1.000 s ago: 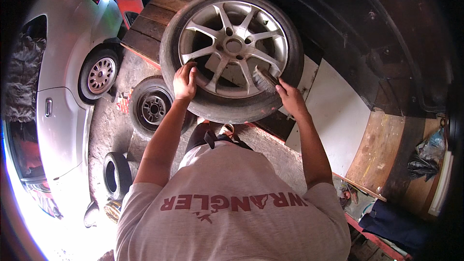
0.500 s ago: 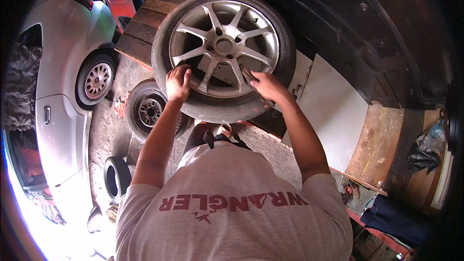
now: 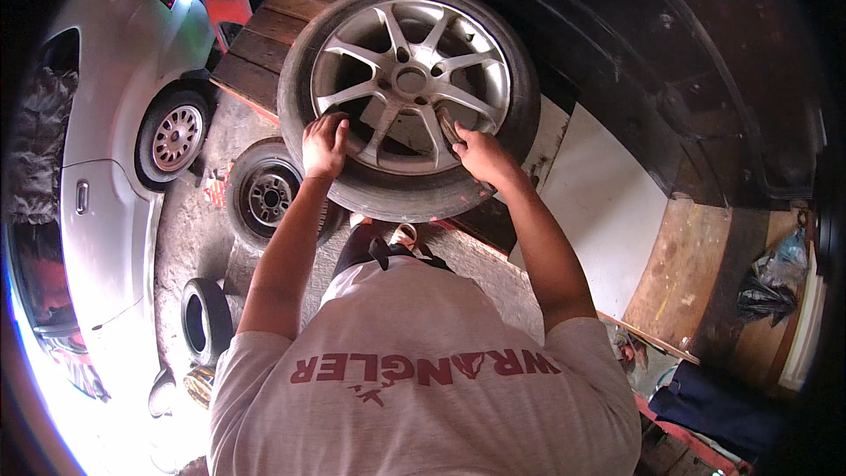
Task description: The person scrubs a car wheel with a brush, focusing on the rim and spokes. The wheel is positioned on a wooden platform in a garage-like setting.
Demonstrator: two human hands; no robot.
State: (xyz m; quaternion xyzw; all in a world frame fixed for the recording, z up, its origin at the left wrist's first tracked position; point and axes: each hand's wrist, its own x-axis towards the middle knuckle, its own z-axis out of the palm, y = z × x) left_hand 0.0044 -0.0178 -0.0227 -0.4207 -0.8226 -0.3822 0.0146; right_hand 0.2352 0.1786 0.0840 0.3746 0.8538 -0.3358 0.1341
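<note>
A silver alloy wheel [image 3: 388, 128] with several spokes, fitted with a black tyre [image 3: 410, 203], lies tilted in front of me on a wooden plank surface. At its near left, my left hand [image 3: 326, 145] is closed over the rim's edge, fingers curled inward. My right hand [image 3: 480, 154] pinches a small flat brown piece [image 3: 448, 126] against the wheel, beside a spoke at the near right. The brown piece is partly hidden by my fingers, and its exact kind does not show.
Left of me stands a silver car [image 3: 115, 185]. Below the bench, a wheel with a dark steel rim [image 3: 267, 200] and a loose tyre [image 3: 206, 322] are on the floor. A white panel [image 3: 599, 203] and a large black panel [image 3: 634, 62] are at the right, with plastic bags [image 3: 767, 295] farther out.
My right hand and the brown piece have shifted very slightly along the spoke. My left hand stays on the rim. The whole view has tilted a little.
</note>
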